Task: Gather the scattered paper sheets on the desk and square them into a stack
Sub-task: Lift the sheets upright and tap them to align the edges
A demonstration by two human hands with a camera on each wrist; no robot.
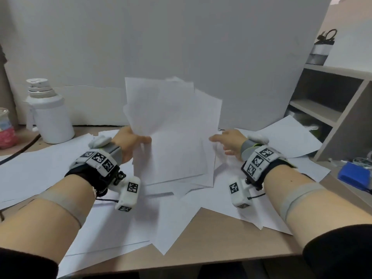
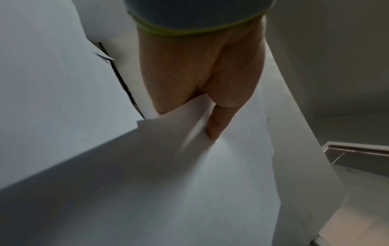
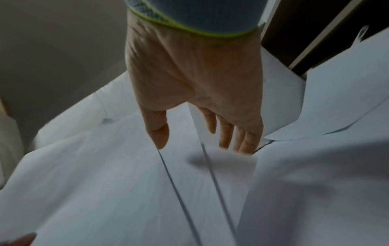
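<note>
A loose, uneven bundle of white paper sheets (image 1: 173, 127) stands tilted up off the desk in the head view, its corners fanned out at the top. My left hand (image 1: 138, 139) grips the bundle's left edge; in the left wrist view the thumb of that hand (image 2: 210, 116) presses on the front of the sheets (image 2: 189, 183) and the fingers are hidden behind them. My right hand (image 1: 220, 146) sits at the bundle's right edge with straight fingers. In the right wrist view the right hand (image 3: 200, 143) is spread just above the sheet edges (image 3: 105, 183). More sheets (image 1: 50, 168) lie scattered flat on the desk.
Loose sheets also lie at the right (image 1: 281, 141) and near the desk's front edge (image 1: 175, 222). A white flask (image 1: 50, 113) stands at the back left, and a grey board (image 1: 181, 37) rises behind. A shelf unit (image 1: 332, 101) and a blue object (image 1: 354, 176) are at the right.
</note>
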